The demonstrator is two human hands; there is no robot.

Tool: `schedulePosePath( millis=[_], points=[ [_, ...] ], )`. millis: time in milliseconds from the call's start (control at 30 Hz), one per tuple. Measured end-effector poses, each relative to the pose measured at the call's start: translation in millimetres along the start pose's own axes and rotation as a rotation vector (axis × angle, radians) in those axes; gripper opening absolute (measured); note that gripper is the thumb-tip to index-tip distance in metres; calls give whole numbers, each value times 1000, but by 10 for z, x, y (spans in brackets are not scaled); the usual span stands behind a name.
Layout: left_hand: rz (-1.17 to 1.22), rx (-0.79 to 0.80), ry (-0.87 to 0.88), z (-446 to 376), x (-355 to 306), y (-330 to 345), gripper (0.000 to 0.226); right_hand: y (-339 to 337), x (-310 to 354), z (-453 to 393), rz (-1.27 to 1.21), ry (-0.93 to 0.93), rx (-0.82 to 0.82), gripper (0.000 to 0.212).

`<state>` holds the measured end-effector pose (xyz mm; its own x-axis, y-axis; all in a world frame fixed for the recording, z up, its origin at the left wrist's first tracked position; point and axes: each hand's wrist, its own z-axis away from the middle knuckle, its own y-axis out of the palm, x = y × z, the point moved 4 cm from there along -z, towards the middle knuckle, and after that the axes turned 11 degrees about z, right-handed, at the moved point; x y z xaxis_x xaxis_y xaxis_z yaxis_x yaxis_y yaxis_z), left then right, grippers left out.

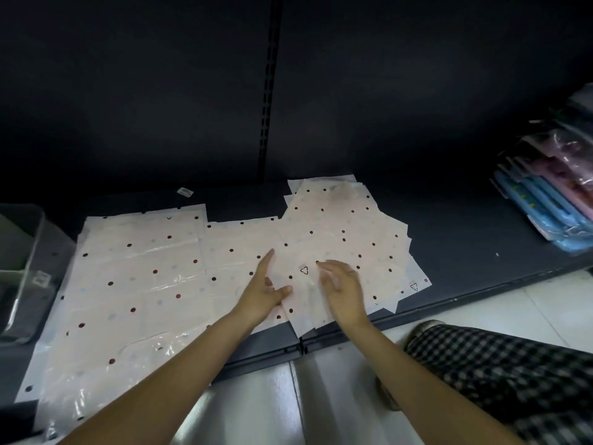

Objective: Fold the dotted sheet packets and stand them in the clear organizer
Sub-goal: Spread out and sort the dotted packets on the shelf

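Dotted packets [340, 232], many, uncounted; left hand [266, 292] spread; right hand [341, 285] spread, blurred.

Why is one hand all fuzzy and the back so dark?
In the head view, the right hand is smeared by motion blur; the black shelf back wall is barely lit; glare streaks the glossy pink dotted sheet packets; the wide lens bends the edges.

A low dark shelf [465, 239] carries everything. Pale dotted sheet packets [134, 284] lie flat across its left and middle, with a looser fanned heap of packets [346, 226] beside them. A clear organizer [22, 271] stands at the left end, and blue and pink wrapped packs [552, 200] sit at the right.
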<state>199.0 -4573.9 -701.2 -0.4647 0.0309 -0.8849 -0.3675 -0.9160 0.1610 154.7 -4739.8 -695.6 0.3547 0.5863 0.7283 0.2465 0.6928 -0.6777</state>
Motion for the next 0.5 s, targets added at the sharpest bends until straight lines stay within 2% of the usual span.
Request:
schedulePosePath(
  millis=[33,133,267,367,500],
  points=[
    [-14,17,8,-30,5,57,65,-72,-102,17,114,9,-41,29],
    [-163,-35,38,-102,-27,121,38,-207,-393,27,378,65,-10,42],
    [-314,-201,190,-90,-242,-175,25,-325,-609,-75,551,224,41,65],
    [-480,-295,217,-31,-319,-540,29,-309,-707,-149,736,234,165,81],
    [-562,-298,150,54,-203,-798,45,-316,-784,-218,814,197,193,68]
  ],
)
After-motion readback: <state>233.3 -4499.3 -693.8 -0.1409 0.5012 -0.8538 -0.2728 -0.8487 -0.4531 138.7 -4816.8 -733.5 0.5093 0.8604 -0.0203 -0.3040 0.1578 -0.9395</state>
